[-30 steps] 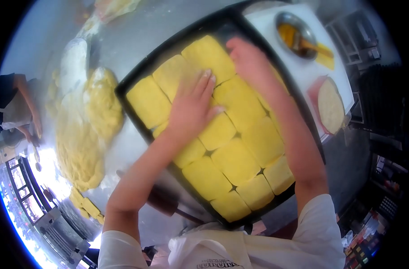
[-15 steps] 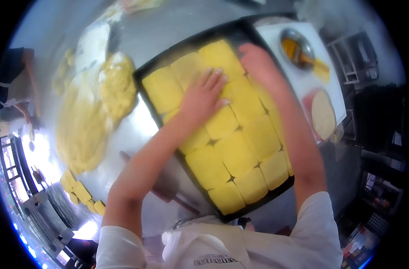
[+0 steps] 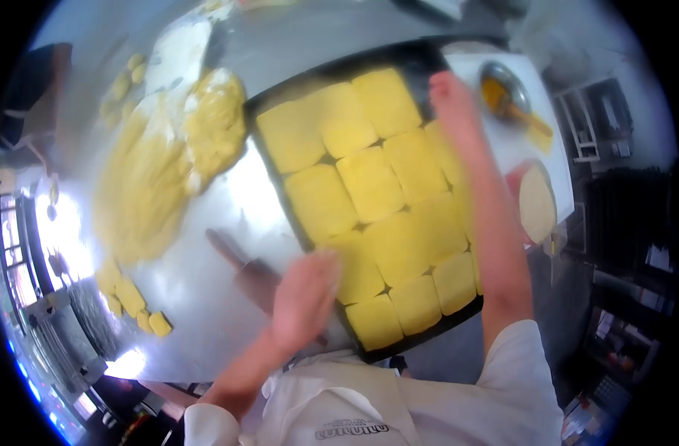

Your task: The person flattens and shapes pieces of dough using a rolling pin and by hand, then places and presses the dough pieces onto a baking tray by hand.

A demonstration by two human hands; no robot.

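A dark baking tray (image 3: 310, 93) holds rows of flat yellow dough squares (image 3: 369, 184) laid edge to edge, with small gaps at some corners. My right hand (image 3: 452, 100) is closed, its fingers curled, over the tray's far right side; whether it holds anything is hidden. By the tray's near left edge, my left hand (image 3: 304, 297) is smeared by motion and its fingers are unclear. Partly behind that hand, a brown rolling pin (image 3: 254, 282) lies on the metal table (image 3: 206, 297).
Left of the tray lies a large mass of yellow dough (image 3: 150, 186), with a white scraper-like sheet (image 3: 177, 56) beyond. Small dough pieces (image 3: 131, 297) sit nearer. On a white board (image 3: 473, 70) are a metal bowl (image 3: 519, 78) and a brush (image 3: 531, 125). Another person (image 3: 46, 104) stands at left.
My left hand has come off the dough squares and moved toward me, beside the tray's left edge. My right hand has shifted outward to the tray's right side. The view has moved slightly.
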